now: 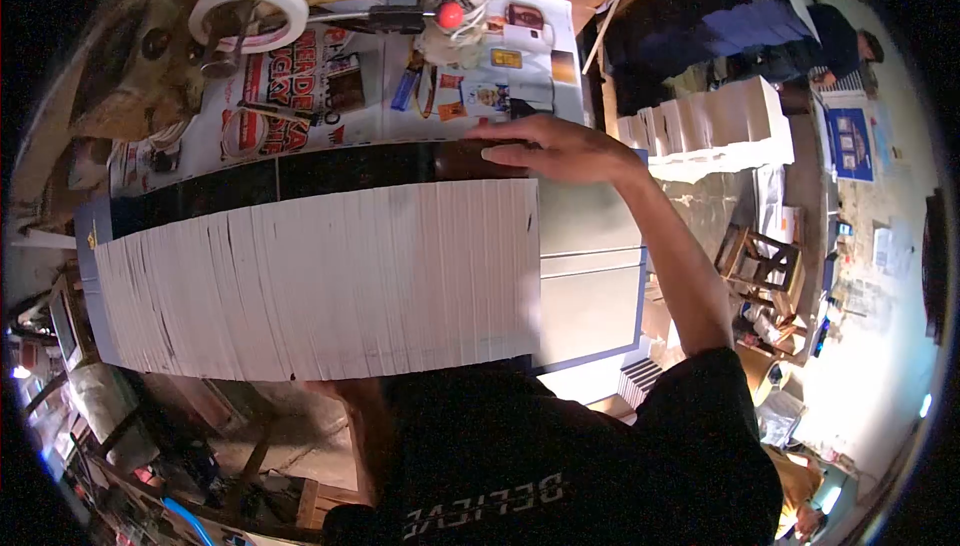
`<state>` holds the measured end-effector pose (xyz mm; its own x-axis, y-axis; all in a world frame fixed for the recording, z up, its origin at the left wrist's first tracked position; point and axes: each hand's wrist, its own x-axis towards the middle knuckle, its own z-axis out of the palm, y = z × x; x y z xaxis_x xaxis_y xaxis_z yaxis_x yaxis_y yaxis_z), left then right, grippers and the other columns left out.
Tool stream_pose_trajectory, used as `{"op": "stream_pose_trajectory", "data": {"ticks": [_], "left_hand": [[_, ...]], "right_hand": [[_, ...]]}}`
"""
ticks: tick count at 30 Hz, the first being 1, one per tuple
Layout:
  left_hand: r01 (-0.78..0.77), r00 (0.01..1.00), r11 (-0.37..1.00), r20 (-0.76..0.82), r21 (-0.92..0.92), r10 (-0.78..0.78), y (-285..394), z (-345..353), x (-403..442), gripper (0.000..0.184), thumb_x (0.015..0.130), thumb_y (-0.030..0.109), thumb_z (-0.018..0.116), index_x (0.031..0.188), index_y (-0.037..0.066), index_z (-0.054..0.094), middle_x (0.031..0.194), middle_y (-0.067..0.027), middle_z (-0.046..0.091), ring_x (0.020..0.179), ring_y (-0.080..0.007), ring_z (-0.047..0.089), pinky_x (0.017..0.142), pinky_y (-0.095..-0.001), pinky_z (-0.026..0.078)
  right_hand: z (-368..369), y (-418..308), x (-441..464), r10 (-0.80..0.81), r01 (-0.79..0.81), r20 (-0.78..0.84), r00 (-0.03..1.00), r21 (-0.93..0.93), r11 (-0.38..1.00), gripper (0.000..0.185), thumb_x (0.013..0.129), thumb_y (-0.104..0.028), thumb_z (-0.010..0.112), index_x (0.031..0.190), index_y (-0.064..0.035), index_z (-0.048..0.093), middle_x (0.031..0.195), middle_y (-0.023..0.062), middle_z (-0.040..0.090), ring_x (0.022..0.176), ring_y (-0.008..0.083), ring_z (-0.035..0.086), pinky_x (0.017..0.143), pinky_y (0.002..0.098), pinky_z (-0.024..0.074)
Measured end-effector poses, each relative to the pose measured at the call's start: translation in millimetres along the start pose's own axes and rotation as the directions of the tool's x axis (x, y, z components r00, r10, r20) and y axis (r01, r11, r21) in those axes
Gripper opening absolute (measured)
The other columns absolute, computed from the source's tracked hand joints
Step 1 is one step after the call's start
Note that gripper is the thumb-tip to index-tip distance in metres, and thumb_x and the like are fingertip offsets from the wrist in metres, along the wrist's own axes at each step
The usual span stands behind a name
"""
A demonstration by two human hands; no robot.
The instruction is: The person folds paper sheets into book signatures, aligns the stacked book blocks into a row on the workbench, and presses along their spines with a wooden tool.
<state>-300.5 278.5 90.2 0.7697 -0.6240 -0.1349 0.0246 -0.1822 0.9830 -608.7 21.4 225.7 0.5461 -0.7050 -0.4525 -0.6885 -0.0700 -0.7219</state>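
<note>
A long row of tightly packed paper blocks (330, 281), white page edges up, runs across the middle of the view. A dark strip (350, 169) borders its far side, and a blue board (92, 291) stands at its left end. My right hand (560, 151) lies at the far right corner of the row, fingers stretched over the brown-black strip. Beside the row's right end is a cream panel (590, 296) with a blue border. Under the near edge of the row shows a little of my left hand (345, 391); its fingers are hidden.
Printed sheets (370, 86) cover the surface behind the row, with a white tape roll (248, 16) and a red-knobbed lever (450, 14) above. More stacked paper (710, 131) stands at the right, near a person in dark clothes (840, 36). A wooden stool (762, 258) is lower right.
</note>
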Motion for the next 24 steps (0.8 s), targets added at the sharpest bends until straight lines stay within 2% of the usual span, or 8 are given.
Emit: {"op": "stream_pose_trajectory", "data": {"ticks": [8,11,12,14,16,19,22,24], "left_hand": [[-0.059,0.998,0.994,0.043,0.095,0.055,19.2,-2.8,-0.5,0.057,0.091,0.026,0.057,0.141,0.003,0.045,0.15,-0.0199,0.04,0.142,-0.0318,0.035,0.118,-0.0532,0.022],[-0.177,0.98,0.946,0.139,0.27,0.144,51.2,-10.5,-6.0,0.056,0.091,0.024,0.058,0.141,0.003,0.046,0.149,-0.0196,0.041,0.142,-0.0315,0.035,0.118,-0.0532,0.021],[-0.251,0.956,0.91,0.229,0.331,0.181,67.6,-12.4,-12.6,0.055,0.091,0.023,0.059,0.141,0.003,0.047,0.149,-0.0195,0.041,0.142,-0.0314,0.035,0.118,-0.0532,0.021],[-0.435,0.821,0.82,0.539,0.373,0.19,101.0,-4.4,-24.5,0.055,0.09,0.022,0.06,0.141,0.004,0.048,0.149,-0.0193,0.041,0.142,-0.0312,0.035,0.118,-0.0532,0.02],[-0.66,0.46,0.716,0.876,0.23,0.143,123.5,22.6,-47.6,0.054,0.09,0.021,0.061,0.14,0.004,0.049,0.149,-0.0191,0.041,0.142,-0.031,0.035,0.119,-0.0532,0.02],[-0.887,-0.019,0.445,0.973,-0.122,0.23,115.7,72.9,-91.4,0.061,0.092,0.028,0.061,0.146,0.006,0.042,0.156,-0.0163,0.031,0.148,-0.0288,0.022,0.121,-0.0531,0.012],[-0.855,0.074,0.518,0.993,0.016,0.092,113.2,85.5,-110.3,0.07,0.093,0.038,0.058,0.151,0.008,0.032,0.16,-0.015,0.019,0.15,-0.0275,0.014,0.121,-0.053,0.007],[-0.915,0.019,0.403,0.995,-0.021,0.094,112.6,84.5,-106.6,0.074,0.095,0.047,0.05,0.153,0.007,0.026,0.161,-0.015,0.017,0.15,-0.0281,0.012,0.121,-0.0534,0.006]], "right_hand": [[3.4,14.8,-28.2,-0.27,0.27,-0.143,0.952,-0.016,0.963,0.044,0.101,-0.021,0.056,0.142,-0.0074,0.049,0.131,0.0123,0.061,0.12,0.0191,0.056,0.1,0.0311,0.0439],[11.2,0.7,-61.4,-0.1,0.291,-0.507,0.856,0.312,0.904,0.05,0.096,-0.017,0.064,0.141,-0.0042,0.047,0.124,0.0122,0.064,0.114,0.0193,0.058,0.098,0.0338,0.0468],[25.5,1.6,-67.9,-0.211,0.417,-0.629,0.748,0.198,0.887,0.054,0.092,-0.012,0.068,0.141,-0.0045,0.046,0.126,0.0134,0.062,0.113,0.0228,0.06,0.099,0.0349,0.0467],[41.2,-2.7,-81.2,-0.365,0.307,-0.581,0.727,-0.201,0.93,0.057,0.088,-0.007,0.07,0.141,-0.0056,0.047,0.128,0.0154,0.059,0.115,0.0284,0.06,0.1,0.0357,0.0472],[59.3,-8.3,-84.0,-0.364,0.251,-0.577,0.731,-0.268,0.93,0.058,0.085,-0.004,0.07,0.139,-0.0062,0.049,0.128,0.0157,0.058,0.116,0.0312,0.058,0.1,0.0371,0.0474],[65.7,-16.8,-81.9,-0.427,0.216,-0.613,0.665,-0.389,0.896,0.06,0.082,0.0,0.07,0.138,-0.0083,0.05,0.128,0.0156,0.056,0.118,0.0348,0.055,0.101,0.04,0.0476],[76.1,-18.1,-80.9,-0.485,0.245,-0.625,0.612,-0.434,0.867,0.059,0.084,0.004,0.065,0.139,-0.0097,0.051,0.132,0.0153,0.054,0.119,0.0343,0.056,0.098,0.0398,0.0478],[82.2,-11.2,-73.9,-0.43,0.101,-0.524,0.735,-0.542,0.834,0.058,0.085,0.004,0.064,0.14,-0.01,0.05,0.132,0.0153,0.052,0.12,0.0352,0.054,0.098,0.042,0.0482]]}}
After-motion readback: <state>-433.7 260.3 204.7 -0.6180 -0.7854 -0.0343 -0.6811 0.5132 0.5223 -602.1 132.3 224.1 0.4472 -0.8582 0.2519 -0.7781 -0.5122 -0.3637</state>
